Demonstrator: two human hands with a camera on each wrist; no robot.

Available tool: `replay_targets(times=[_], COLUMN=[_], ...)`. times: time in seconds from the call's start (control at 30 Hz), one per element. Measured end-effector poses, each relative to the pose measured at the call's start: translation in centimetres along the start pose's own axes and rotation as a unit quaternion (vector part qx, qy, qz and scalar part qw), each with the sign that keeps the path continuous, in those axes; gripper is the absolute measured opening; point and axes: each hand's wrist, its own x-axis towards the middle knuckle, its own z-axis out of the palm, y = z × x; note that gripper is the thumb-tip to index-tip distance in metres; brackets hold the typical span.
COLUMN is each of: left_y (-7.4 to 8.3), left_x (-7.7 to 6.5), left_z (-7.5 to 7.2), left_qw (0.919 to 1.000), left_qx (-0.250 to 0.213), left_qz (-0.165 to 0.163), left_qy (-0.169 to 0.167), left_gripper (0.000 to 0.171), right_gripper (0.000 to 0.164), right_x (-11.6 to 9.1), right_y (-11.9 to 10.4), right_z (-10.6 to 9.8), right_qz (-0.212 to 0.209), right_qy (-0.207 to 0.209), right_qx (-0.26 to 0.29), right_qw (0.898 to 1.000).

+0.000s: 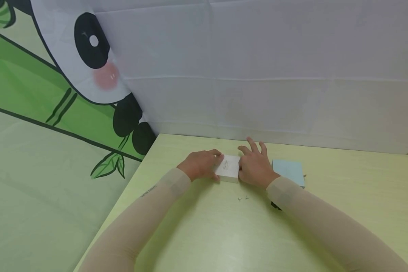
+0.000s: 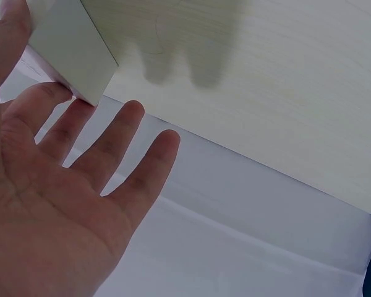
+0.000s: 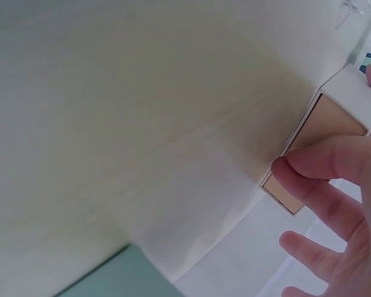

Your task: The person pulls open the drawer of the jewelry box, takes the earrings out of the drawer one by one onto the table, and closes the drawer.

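A small white box [image 1: 229, 165] with faint printing on top lies near the table's far edge. My left hand [image 1: 201, 165] grips it from the left, thumb on the near side and fingers on the far side. In the left wrist view the box [image 2: 74, 52] sits at the upper left, with some fingers stretched out beyond it. At its right end my right hand [image 1: 255, 168] has thumb and index fingertips pinched together against a tan end panel [image 3: 324, 124], framed by the white outer sleeve. Whatever lies between those fingertips is hidden. The other right fingers spread away.
A pale blue flat box [image 1: 288, 172] lies right of my right hand, with a small brown tab [image 1: 305, 175] at its far side. A dark object [image 1: 275, 206] shows partly under my right sleeve. Small marks [image 1: 243, 198] are on the table. White cloth [image 1: 258, 94] hangs behind.
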Motion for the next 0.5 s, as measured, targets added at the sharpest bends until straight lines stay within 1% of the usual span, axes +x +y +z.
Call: replay_targets(times=[0.3, 0.5], left_y=[0.07, 0.13], left_x=[-0.26, -0.35], left_z=[-0.06, -0.09], left_qw=[0.9999, 0.9999], left_qx=[-0.004, -0.004], left_qz=[-0.011, -0.008], left_qy=[-0.007, -0.007], left_gripper=[0.104, 0.104], right_gripper=[0.021, 0.021], right_x=[0.06, 0.01], right_y=[0.19, 0.10], right_z=[0.42, 0.47], right_qz=[0.008, 0.010], right_qy=[-0.004, -0.005], right_qx=[0.011, 0.013], right_qw=[1.000, 1.000])
